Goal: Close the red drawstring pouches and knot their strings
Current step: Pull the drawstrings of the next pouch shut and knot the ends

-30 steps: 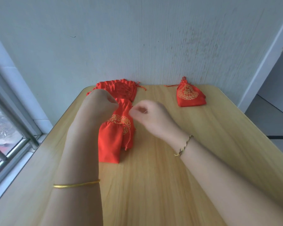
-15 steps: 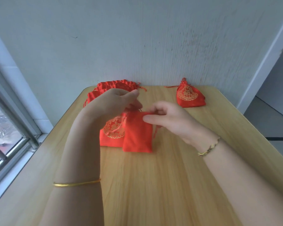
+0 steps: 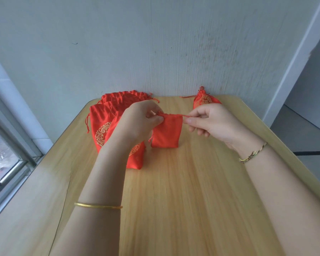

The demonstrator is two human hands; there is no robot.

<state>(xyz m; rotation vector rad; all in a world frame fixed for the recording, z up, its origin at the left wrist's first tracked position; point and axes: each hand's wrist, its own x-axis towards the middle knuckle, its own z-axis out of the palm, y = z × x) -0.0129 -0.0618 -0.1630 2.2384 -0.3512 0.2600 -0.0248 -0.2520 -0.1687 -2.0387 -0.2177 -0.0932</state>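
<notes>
A small red drawstring pouch (image 3: 167, 133) hangs upright between my hands, its plain side facing me and its bottom edge touching the wooden table (image 3: 183, 200). My left hand (image 3: 139, 122) pinches the string at the pouch's top left corner. At the top right corner, my right hand (image 3: 209, 119) pinches the other string end. The pouch mouth looks flat and wide. A pile of open red pouches (image 3: 107, 115) with gold prints lies behind my left hand. One closed pouch (image 3: 204, 99) sits at the far right by the wall.
The table stands against a pale wall (image 3: 155, 43), with a window frame (image 3: 9, 156) along its left edge. The floor (image 3: 307, 141) drops away beyond the table's right edge. A gold bangle is on my left wrist and a braided band on my right.
The pouch was lifted off the pile and turned upright, plain side towards me. Both hands moved up to its top corners and pinched the strings.
</notes>
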